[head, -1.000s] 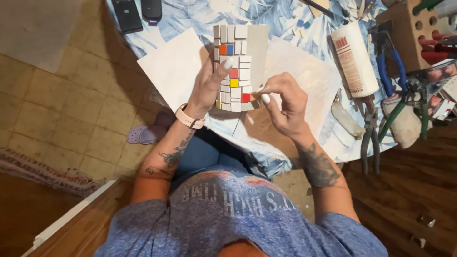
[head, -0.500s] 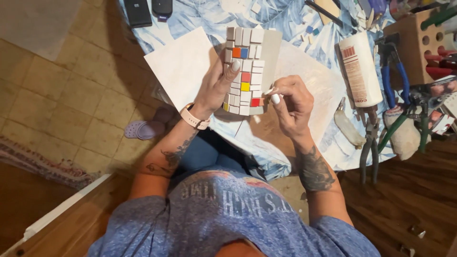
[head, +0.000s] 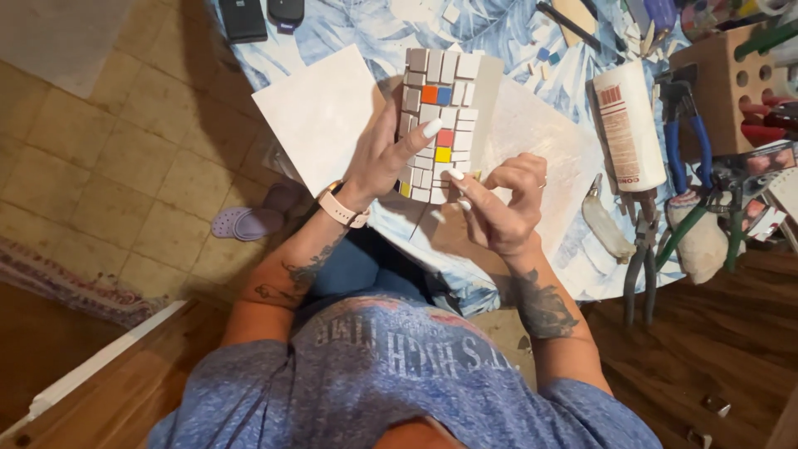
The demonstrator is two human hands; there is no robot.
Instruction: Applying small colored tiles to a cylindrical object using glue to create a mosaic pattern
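Observation:
My left hand point(head: 384, 158) grips a tall pale block covered in a mosaic point(head: 439, 116) of white tiles with single orange, blue, red and yellow ones. It holds the block by its left side, index finger laid across the tiles. My right hand point(head: 499, 204) is at the block's lower right edge with thumb and fingertips pinched together on a small tile piece, hard to make out. A pink watch sits on the left wrist. Both hands are above a table covered with a blue leaf-print cloth point(head: 499, 33).
A white square sheet point(head: 320, 116) lies left of the block. A white glue bottle point(head: 628, 125), blue-handled pliers point(head: 686, 141), green-handled nippers point(head: 690, 233) and a wooden tool holder point(head: 731, 91) are on the right. Two dark devices point(head: 262, 15) lie far left. A purple clog point(head: 249, 223) lies on the floor.
The mosaic block and both hands sit slightly higher and further right in view. My right fingers have closed into a tighter pinch at the block's lower edge.

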